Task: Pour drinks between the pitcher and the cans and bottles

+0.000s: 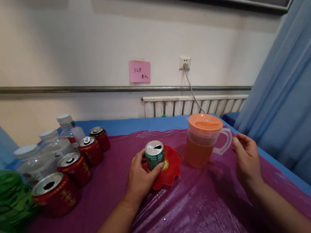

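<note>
My left hand (141,175) is wrapped round a green drink can (154,156) with an opened silver top. The can is upright over a red scalloped plate (174,165); whether its base rests on the plate is hidden by my hand. To the right stands a clear plastic pitcher (199,151) with an orange lid (205,122), partly filled with amber liquid. My right hand (246,158) is just right of the pitcher's handle (226,142), with thumb and fingers curled together. Whether they touch the handle, or hold anything, I cannot make out.
On the left stand several red cans (57,194), clear bottles with white caps (36,163) and green plastic bottles (1,196). A purple plastic sheet (168,222) covers the blue table. Behind are a radiator (168,106) and a plugged-in cable (193,89); a blue curtain (303,98) hangs right.
</note>
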The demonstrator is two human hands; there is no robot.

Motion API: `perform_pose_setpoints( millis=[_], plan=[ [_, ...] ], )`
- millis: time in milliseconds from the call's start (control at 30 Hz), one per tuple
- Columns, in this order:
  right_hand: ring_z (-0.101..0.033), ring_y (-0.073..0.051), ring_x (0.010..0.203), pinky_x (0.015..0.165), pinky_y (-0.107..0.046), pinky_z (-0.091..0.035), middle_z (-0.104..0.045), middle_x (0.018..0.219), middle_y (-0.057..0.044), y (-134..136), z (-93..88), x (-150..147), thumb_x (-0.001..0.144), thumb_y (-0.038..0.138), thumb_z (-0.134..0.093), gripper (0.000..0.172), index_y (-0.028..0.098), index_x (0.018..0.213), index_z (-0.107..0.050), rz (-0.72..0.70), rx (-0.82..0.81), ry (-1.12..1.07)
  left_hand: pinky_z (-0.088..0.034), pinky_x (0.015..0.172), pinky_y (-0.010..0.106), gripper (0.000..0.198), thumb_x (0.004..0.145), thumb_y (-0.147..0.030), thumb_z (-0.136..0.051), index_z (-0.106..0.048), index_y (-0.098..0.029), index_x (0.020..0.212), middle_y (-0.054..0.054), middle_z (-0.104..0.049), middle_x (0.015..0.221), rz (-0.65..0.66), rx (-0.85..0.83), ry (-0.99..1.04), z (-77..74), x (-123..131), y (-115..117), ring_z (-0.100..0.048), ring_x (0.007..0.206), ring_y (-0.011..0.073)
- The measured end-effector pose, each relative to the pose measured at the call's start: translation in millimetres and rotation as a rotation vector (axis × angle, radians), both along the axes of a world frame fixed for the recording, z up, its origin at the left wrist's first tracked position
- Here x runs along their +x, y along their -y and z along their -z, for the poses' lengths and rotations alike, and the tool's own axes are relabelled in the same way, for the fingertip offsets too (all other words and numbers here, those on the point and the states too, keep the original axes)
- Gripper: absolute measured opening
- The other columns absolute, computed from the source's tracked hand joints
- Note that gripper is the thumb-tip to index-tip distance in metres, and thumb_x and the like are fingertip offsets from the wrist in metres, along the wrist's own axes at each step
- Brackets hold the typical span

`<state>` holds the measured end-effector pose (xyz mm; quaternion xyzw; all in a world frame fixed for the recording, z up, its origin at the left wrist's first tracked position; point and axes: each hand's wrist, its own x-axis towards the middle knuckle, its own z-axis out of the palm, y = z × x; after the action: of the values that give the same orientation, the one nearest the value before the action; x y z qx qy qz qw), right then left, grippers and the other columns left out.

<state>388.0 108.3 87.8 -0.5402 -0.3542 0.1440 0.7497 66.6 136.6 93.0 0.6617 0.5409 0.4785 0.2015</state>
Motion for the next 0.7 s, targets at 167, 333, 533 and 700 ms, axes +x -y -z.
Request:
perform_pose_setpoints(
  millis=[167, 333, 533, 700],
  plan=[
    [-0.059, -0.016, 0.075, 0.073, -0.03, -0.046, -0.065, 0.081, -0.001, -25.8, 8.9, 4.2, 0.085, 0.068, -0.061, 0.052, 0.016, 0.087, -0.065, -0.075, -0.054, 0.007, -0.053, 0.098, 0.046, 0.065, 0.071, -0.046, -0.078, -0.06, -0.019, 0.127, 0.01, -0.07, 0.121, 0.003, 0.007, -0.02, 1.2, 0.1, -0.2, -0.066, 0.11, 0.0289],
    [-0.05, -0.011, 0.057, 0.058, -0.026, -0.042, -0.055, 0.064, 0.005, -39.3, 8.6, 3.6, 0.081, 0.072, -0.061, 0.055, 0.018, 0.078, -0.059, -0.101, -0.01, -0.054, -0.05, 0.103, 0.046, 0.065, 0.071, -0.042, -0.078, -0.06, -0.02, 0.129, 0.01, -0.069, 0.127, 0.037, 0.009, -0.02, 1.4, 0.3, 1.3, -0.065, 0.117, 0.0292],
    [-0.034, -0.007, 0.045, 0.047, -0.023, -0.033, -0.035, 0.052, 0.012, -48.0, 1.9, -2.0, 0.078, 0.072, -0.065, 0.056, 0.023, 0.065, -0.041, -0.156, 0.033, -0.1, -0.051, 0.102, 0.048, 0.066, 0.071, -0.042, -0.079, -0.06, -0.019, 0.13, 0.012, -0.069, 0.129, 0.038, -0.018, -0.033, -0.8, -0.3, 1.8, -0.064, 0.119, 0.0315],
    [-0.027, -0.007, 0.044, 0.043, -0.022, -0.026, -0.03, 0.05, 0.013, -51.9, -9.3, -10.8, 0.08, 0.068, -0.068, 0.057, 0.024, 0.062, -0.036, -0.168, 0.059, -0.121, -0.049, 0.104, 0.049, 0.067, 0.073, -0.04, -0.078, -0.059, -0.019, 0.132, 0.013, -0.069, 0.129, 0.06, -0.022, -0.038, 2.6, -1.3, 0.2, -0.064, 0.118, 0.0307]
  ],
)
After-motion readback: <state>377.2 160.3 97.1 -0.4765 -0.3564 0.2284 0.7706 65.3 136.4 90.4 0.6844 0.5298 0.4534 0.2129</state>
